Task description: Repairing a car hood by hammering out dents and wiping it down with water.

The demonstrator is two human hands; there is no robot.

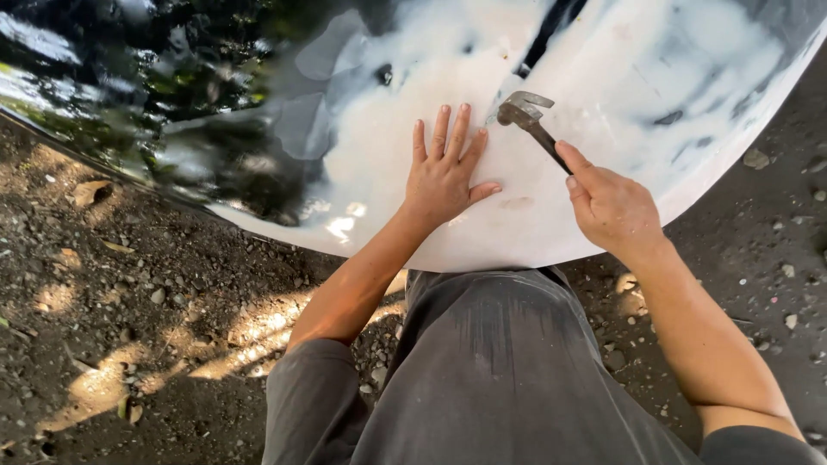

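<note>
The hammer (527,113), gripped in the clenched right hand (610,207), hovers over the white-sanded car panel (534,215); the left hand (444,172) lies flat and released just beside the head, so a stray blow could catch its fingers.

Gravel ground (155,327) with dry leaves (90,191); grey trousers (500,370) below
</note>
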